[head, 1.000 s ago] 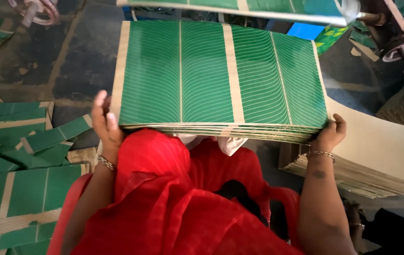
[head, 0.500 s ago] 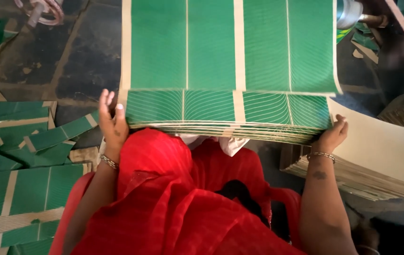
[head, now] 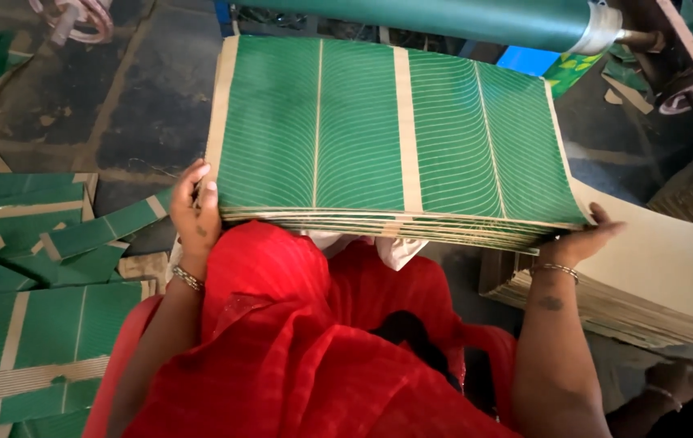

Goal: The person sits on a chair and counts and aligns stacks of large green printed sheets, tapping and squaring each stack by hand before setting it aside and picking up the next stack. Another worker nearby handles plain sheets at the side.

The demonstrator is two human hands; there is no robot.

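1. Nearest, red cloth point(head: 281, 341) drapes the person's lap, filling the lower view.
2. Left hand point(head: 198, 212) clamps the near-left corner of the stack of green printed sheets point(head: 379, 138), thumb on top; right hand point(head: 577, 239) cups the near-right corner from beneath, fingers spread. Two hands, both closed on that one stack.
3. To do this well, I'd say keep both corners level and edges squared so sheets don't fan.
4. Right: one pile of plain brown board point(head: 654, 284); another person's hand point(head: 675, 377) below it.
5. Left floor: many loose green offcuts point(head: 30, 268), too overlapped to count.
6. Farthest: one green roller point(head: 444, 15), two handwheels visible.
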